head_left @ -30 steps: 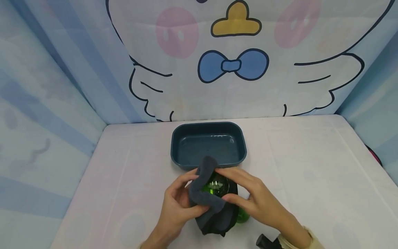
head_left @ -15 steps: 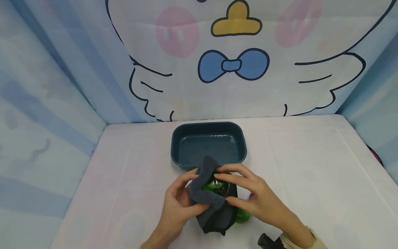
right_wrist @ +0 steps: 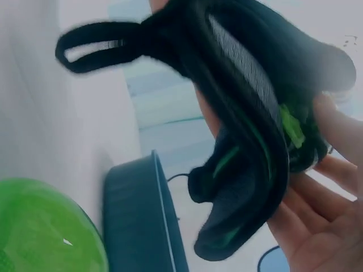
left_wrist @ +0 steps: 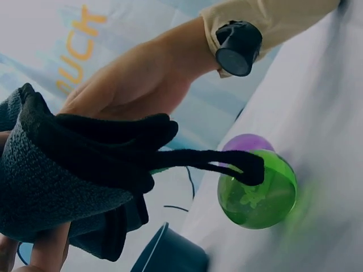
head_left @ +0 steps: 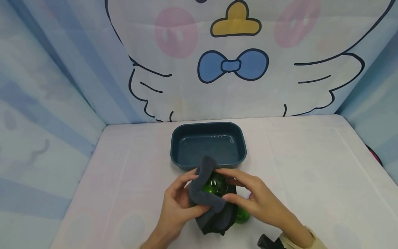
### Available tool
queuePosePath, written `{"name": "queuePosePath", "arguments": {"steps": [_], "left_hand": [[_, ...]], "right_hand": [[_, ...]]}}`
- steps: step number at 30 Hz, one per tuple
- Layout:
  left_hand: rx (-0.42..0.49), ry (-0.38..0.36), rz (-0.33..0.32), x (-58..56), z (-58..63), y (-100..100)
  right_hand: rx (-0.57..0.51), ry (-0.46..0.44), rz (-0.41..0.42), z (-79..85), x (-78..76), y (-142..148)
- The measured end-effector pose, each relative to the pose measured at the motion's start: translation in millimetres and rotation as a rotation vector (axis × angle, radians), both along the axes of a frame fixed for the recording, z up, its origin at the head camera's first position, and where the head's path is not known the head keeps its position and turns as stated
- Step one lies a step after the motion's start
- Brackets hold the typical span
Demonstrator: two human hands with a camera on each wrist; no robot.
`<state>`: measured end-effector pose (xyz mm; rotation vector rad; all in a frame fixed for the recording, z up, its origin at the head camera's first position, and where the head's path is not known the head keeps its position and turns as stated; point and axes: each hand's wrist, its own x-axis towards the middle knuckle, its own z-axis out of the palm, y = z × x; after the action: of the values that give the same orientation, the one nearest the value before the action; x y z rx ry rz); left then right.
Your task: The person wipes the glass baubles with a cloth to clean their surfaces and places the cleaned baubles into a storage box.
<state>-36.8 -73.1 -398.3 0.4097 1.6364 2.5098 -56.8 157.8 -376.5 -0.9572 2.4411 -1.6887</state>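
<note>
Your right hand [head_left: 262, 200] has shifted fingers since half a second ago; head view: it pinches the green ball [head_left: 217, 185] in the dark cloth [head_left: 202, 197] your left hand [head_left: 174, 207] grips. Left wrist: purple ball [left_wrist: 248, 141] partly behind another green ball [left_wrist: 261, 204]. Right wrist: blue tub [right_wrist: 133, 209] beyond.

Dark cloth [head_left: 214, 218] in the left grip [head_left: 176, 204]: looking matt, rough-napped.
Green ball [head_left: 217, 184] at the right grip [head_left: 263, 200]: gleaming like clear plastic.
Tub [head_left: 206, 143] beyond both grips: showing smooth, semi-gloss plastic.
</note>
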Motion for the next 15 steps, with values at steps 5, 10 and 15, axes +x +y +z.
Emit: {"name": "queuePosePath", "arguments": {"steps": [5, 10, 15], "left_hand": [[0.001, -0.007, 0.028, -0.7, 0.2, -0.7], [0.012, -0.021, 0.031, -0.1, -2.0, 0.8], [0.011, -0.030, 0.020, 0.3, -2.9, 2.1]], "right_hand": [[-0.008, 0.114, -0.021, -2.5, -0.8, -3.4], [0.000, 0.223, 0.012, -3.4, 0.1, -1.7], [0.020, 0.259, 0.036, -3.6, -0.1, 0.8]]}}
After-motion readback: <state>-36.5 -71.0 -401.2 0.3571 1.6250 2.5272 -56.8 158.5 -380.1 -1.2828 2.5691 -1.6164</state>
